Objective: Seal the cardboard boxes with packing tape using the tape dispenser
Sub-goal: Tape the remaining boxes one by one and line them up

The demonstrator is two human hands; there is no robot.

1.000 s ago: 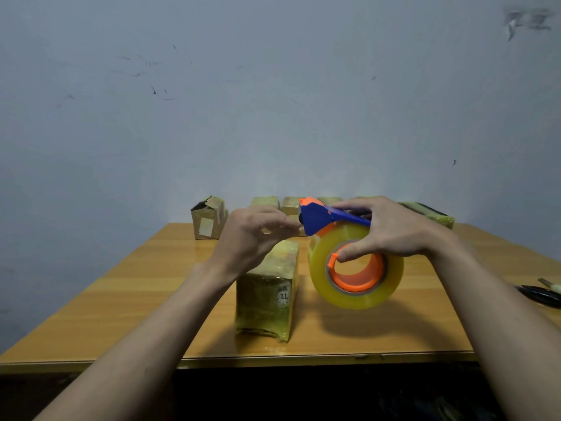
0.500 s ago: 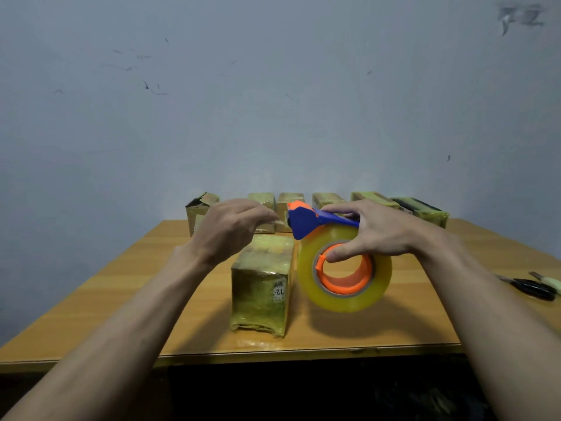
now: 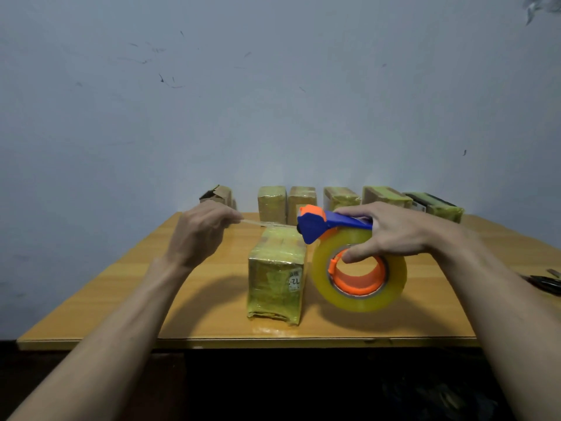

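Blue-grey scuffed wall backs my wooden table (image 3: 188,287). Centre table stands a yellow tape-wrapped box (image 3: 274,275); at its 3 o'clock my right hand (image 3: 391,235) grips the tape dispenser (image 3: 349,256), while my left hand (image 3: 200,232) pinches the tape strip (image 3: 267,223) at 10 o'clock.

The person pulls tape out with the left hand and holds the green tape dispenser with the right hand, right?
Not quite. The head view shows the tape dispenser is blue and orange, not green. The rest holds: the left hand pinches the pulled-out tape, and the right hand holds the dispenser.
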